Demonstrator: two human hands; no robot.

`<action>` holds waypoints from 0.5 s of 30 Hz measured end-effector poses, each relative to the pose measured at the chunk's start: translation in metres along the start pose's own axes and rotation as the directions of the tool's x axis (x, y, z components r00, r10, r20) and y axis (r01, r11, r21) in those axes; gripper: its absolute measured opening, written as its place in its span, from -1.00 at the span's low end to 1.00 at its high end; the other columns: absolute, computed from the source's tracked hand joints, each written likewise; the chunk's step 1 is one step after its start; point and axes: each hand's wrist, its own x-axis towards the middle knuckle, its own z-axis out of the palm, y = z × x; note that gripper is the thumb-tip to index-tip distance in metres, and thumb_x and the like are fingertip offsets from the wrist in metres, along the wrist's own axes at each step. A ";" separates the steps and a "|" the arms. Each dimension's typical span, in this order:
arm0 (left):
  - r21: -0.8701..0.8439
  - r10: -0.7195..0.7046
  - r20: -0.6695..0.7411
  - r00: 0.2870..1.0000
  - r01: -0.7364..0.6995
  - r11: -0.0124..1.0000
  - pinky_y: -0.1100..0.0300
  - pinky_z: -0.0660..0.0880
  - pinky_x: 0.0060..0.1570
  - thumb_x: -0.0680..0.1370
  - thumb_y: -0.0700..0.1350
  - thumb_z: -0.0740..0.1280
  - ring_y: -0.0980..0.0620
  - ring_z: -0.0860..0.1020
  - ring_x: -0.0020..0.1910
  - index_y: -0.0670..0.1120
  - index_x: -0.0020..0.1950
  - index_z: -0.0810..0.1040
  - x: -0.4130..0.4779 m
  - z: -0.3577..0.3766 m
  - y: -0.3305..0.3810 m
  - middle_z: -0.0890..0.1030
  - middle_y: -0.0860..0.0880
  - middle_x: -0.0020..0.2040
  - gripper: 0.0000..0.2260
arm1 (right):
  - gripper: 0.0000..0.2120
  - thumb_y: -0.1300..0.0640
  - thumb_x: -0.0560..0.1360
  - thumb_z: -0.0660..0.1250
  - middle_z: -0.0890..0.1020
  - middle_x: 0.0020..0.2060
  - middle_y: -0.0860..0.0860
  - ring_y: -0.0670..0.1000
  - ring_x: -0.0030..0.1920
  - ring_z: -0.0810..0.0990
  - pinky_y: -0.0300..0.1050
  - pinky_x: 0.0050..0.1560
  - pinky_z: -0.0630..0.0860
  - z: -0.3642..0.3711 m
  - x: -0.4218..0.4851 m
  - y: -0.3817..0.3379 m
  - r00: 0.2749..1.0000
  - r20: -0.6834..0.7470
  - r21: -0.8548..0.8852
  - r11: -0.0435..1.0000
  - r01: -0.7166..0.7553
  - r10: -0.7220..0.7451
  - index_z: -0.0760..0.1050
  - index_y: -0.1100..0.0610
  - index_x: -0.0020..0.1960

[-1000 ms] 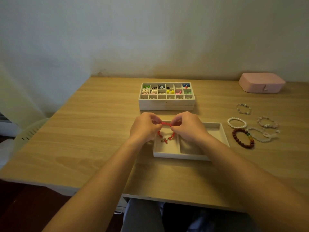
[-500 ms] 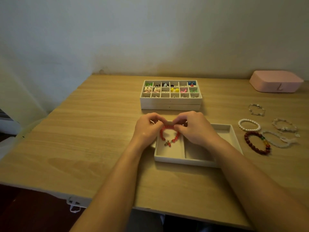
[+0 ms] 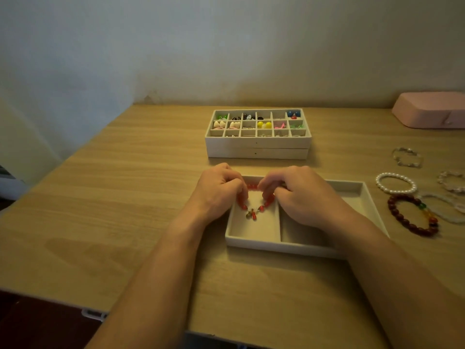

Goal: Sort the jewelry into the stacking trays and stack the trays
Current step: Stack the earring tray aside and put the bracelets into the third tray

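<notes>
Home room: wooden desk [image 3: 125, 197] against plain wall [image 3: 226, 46], pink case [image 3: 430, 113].

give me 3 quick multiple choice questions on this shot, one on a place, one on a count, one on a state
1. Where is the red bracelet?
A) at the left compartment of the near tray
B) at its right compartment
C) flat on the table

2. How many trays make up the back stack?
A) one
B) two
C) four

3. What are the hands doing?
A) left hand and right hand both pinch the red bracelet
B) both lie flat on the table
C) both are open and hold nothing

Key:
1 A, its lower beads hang within that compartment's walls.
2 B, a seam splits the stack into two layers.
3 A, fingers of both curl onto the beads.
</notes>
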 end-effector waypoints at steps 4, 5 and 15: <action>0.000 0.005 0.000 1.000 -0.005 1.000 0.22 0.39 -0.12 0.49 -0.25 0.32 0.06 0.51 -0.06 -0.04 -0.35 0.68 0.000 0.001 -0.001 0.54 -0.04 -0.11 -0.74 | -0.65 0.24 0.60 0.19 0.70 -0.13 -0.19 -0.15 -0.04 0.63 0.01 0.09 0.63 0.000 0.000 0.001 1.000 -0.012 0.015 1.000 0.006 -0.006 0.66 -0.09 0.13; 0.007 0.006 -0.003 1.000 -0.006 1.000 0.24 0.38 -0.12 0.50 -0.24 0.32 0.08 0.51 -0.06 -0.04 -0.34 0.68 -0.001 0.001 -0.001 0.54 -0.04 -0.11 -0.74 | -0.65 0.24 0.60 0.19 0.70 -0.12 -0.18 -0.15 -0.04 0.63 0.00 0.09 0.63 -0.001 0.000 0.001 1.000 -0.012 0.019 1.000 0.003 -0.002 0.66 -0.09 0.13; 0.049 0.041 -0.023 0.999 -0.040 0.998 0.24 0.35 -0.13 0.53 -0.22 0.31 0.15 0.48 -0.08 -0.02 -0.29 0.67 0.001 0.002 -0.004 0.55 0.02 -0.13 -0.75 | -0.68 0.23 0.63 0.20 0.68 -0.12 -0.18 -0.15 -0.05 0.64 -0.08 0.09 0.64 0.000 0.000 0.002 1.000 0.003 0.089 0.996 -0.009 0.008 0.66 -0.06 0.14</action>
